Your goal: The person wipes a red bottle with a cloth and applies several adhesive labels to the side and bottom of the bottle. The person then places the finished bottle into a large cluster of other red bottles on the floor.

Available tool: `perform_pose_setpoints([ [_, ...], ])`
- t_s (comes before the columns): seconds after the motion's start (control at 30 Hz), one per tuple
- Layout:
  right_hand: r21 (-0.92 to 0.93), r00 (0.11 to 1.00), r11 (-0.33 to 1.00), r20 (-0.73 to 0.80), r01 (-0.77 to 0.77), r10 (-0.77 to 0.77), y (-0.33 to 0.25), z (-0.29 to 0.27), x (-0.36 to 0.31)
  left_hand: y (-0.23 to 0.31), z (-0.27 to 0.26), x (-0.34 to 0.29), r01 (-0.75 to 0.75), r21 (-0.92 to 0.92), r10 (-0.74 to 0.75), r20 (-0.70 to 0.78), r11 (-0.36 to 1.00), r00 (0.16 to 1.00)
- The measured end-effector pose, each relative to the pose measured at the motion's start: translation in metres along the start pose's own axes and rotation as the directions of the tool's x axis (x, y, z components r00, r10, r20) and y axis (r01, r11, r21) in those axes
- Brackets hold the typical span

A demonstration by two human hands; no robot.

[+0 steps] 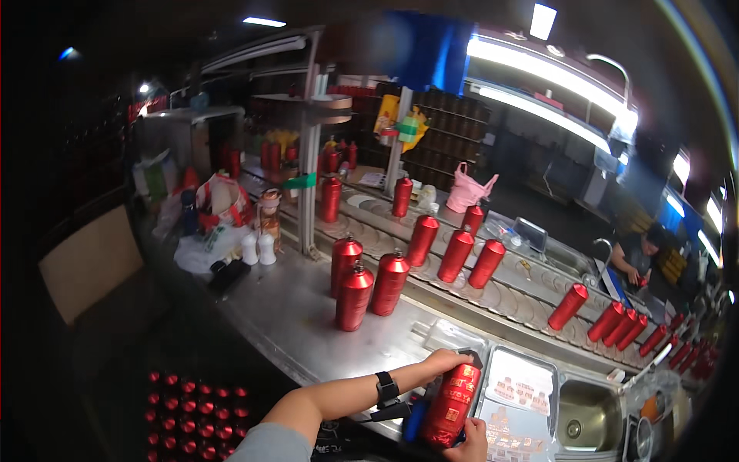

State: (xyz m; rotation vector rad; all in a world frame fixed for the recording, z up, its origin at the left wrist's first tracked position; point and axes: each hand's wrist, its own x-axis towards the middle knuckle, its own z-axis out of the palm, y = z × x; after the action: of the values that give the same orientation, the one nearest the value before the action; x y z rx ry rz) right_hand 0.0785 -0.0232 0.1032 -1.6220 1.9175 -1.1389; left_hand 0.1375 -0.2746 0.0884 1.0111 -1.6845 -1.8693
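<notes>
A shiny red bottle (pixel 450 408) with gold printed decals lies tilted between my hands, at the near edge of the metal worktable (pixel 308 300). My left hand (pixel 445 362), with a black watch on its wrist, is closed around the bottle's upper end. Down at the base, my right hand (pixel 471 444) grips the bottle with thumb and fingers, partly cut off by the lower edge. Just right of the bottle lie sheets of gold-printed decals (pixel 517 389) in a shallow metal tray. Something blue (pixel 416 420) shows beneath the bottle.
Three red bottles (pixel 355 296) stand on the worktable. More ride the slatted conveyor (pixel 523 304) beyond it. A sink basin (pixel 590 416) sits at right. Many red bottles (pixel 196 416) stand low at left. Farther off is a co-worker (pixel 639 258); a pink bag (pixel 468 189) stands behind the conveyor.
</notes>
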Motion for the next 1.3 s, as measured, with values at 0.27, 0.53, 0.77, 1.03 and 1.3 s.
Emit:
perform_pose_setpoints([
  [0.27,0.207,0.945,0.974,0.326,-0.089,0.017,-0.039,-0.048,-0.010,0.060,-0.053,-0.083,-0.116,0.007,0.112,0.186,0.993,0.976],
  [0.53,0.070,0.857,0.981,0.479,0.179,-0.191,-0.100,-0.018,0.088,0.109,-0.168,-0.299,-0.476,0.292,0.557,-0.374,0.830,0.742],
  [0.77,0.039,0.917,0.999,0.397,0.026,-0.039,-0.096,0.006,0.132,0.023,-0.227,-0.459,0.224,0.560,0.545,-0.829,0.798,0.129],
  [1.03,0.023,0.896,1.000,0.444,0.020,-0.029,-0.072,0.022,0.155,-0.224,-0.194,-0.522,0.685,0.199,0.215,-0.975,0.701,0.063],
  [1.3,-0.080,0.891,0.996,0.449,-0.038,0.070,-0.070,0.021,0.156,-0.425,-0.172,-0.462,0.786,0.091,-0.121,-0.971,0.612,0.206],
])
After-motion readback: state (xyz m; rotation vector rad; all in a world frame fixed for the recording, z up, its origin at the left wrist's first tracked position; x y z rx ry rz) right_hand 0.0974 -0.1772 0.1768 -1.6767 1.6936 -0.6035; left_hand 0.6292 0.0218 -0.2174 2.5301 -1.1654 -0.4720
